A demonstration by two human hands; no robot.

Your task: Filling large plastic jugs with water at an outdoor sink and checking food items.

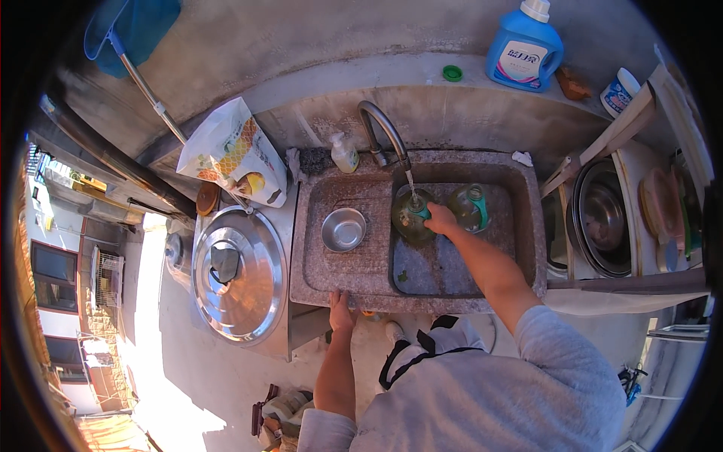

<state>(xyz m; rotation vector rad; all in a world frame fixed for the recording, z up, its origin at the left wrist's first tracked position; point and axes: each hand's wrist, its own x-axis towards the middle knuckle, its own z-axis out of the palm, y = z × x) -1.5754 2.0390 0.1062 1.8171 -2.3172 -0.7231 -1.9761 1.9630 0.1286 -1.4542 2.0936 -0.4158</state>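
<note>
My right hand [441, 219] grips the green handle of a clear plastic jug [408, 225] in the basin of a stone sink [418, 304]. Water runs from the curved metal faucet [390, 127] onto the mouth of this jug. A second clear jug [464, 209] with a green handle is just to its right in the basin. My left hand [341, 312] rests on the sink's front edge, holding nothing. On the ribbed drainboard above it sits a small metal bowl [343, 230].
A pump bottle [344, 153] stands behind the drainboard. Left of the sink are a large metal lid [240, 305] and a printed plastic bag [237, 155]. A blue detergent bottle [522, 51] and a green cap [452, 73] occupy the back ledge. Metal basins [603, 217] fill the right-hand rack.
</note>
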